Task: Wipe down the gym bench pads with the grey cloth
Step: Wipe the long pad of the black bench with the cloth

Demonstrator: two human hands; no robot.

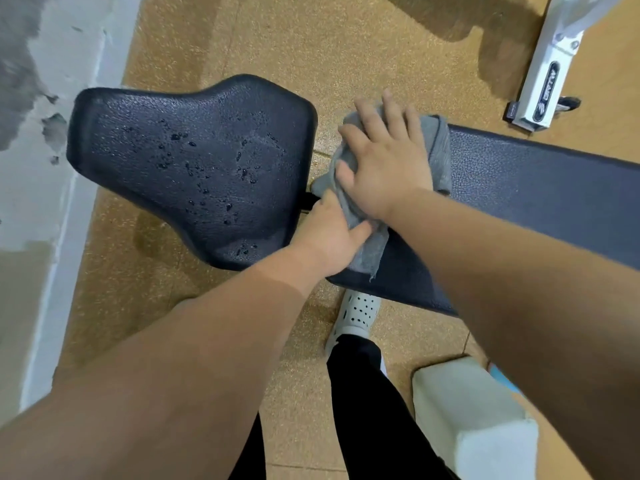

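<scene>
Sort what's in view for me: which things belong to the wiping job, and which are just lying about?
In the job: grey cloth, right hand pressing flat on it, left hand gripping its edge, long pad under the cloth, wet seat pad.
Just lying about: white machine frame, pale block.

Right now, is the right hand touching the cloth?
Touching. The head view shows the right hand lying flat on the cloth, fingers spread, pressing it onto the back pad.
</scene>
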